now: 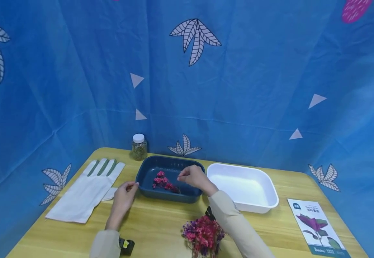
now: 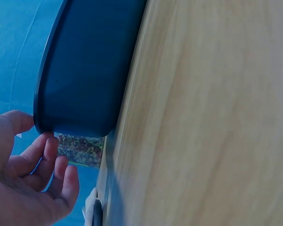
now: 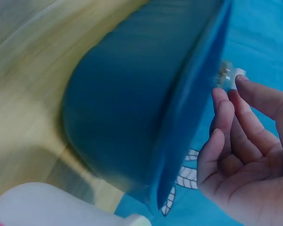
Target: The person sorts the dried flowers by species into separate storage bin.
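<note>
A dark blue tray (image 1: 170, 197) holds a small sprig of red-pink dried flowers (image 1: 164, 182) lying across its floor. At the tray's left end, my left hand (image 1: 124, 197) pinches the rim, thumb above and fingertips against the outer wall in the left wrist view. Over the right half of the tray hovers my right hand (image 1: 194, 176), its fingers loosely bent. The right wrist view shows no thing between that thumb and those fingers (image 3: 221, 146). Below the right forearm, a bunch of pink and purple dried flowers (image 1: 203, 234) lies on the table, partly covered by the sleeve.
To the right stands a white tray (image 1: 241, 206), close beside the blue one. White gloves with green finger stripes (image 1: 83, 193) lie at the left. Behind them is a white-lidded jar (image 1: 140, 147) of dried bits. A flower-picture card (image 1: 317, 227) lies at the right edge.
</note>
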Motion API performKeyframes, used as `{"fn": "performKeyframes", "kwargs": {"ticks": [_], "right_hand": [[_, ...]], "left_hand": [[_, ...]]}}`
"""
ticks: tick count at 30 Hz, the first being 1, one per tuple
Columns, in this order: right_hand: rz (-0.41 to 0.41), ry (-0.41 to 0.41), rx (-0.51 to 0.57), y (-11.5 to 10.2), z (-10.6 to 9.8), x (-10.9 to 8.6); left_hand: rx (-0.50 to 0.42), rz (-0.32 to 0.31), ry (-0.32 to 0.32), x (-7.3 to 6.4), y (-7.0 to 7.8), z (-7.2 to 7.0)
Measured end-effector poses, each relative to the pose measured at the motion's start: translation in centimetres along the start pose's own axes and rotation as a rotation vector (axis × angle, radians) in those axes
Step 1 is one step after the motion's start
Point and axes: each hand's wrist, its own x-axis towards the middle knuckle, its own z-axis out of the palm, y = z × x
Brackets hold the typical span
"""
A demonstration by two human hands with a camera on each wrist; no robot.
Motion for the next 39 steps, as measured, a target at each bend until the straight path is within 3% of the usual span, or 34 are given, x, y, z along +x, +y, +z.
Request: {"fn": "performKeyframes", "kwargs": {"ticks": [8, 19, 29, 39], "right_hand": [[-0.009, 0.048, 0.062, -0.3, -1.2, -2.4], [-0.023, 0.229, 0.142, -0.7, -2.4, -6.8], [0.034, 0.371, 0.262, 0.5, -1.4, -10.8], [0.139, 0.417, 0.348, 1.3, 0.0, -13.9]], "left_hand": [[0.010, -0.014, 0.013, -0.4, -0.4, 0.2], [0.003, -0.002, -0.001, -0.2, -0.2, 0.1], [-0.009, -0.015, -0.020, 0.0, -0.2, 0.1], [-0.016, -0.026, -0.024, -0.2, 0.0, -0.1]]}}
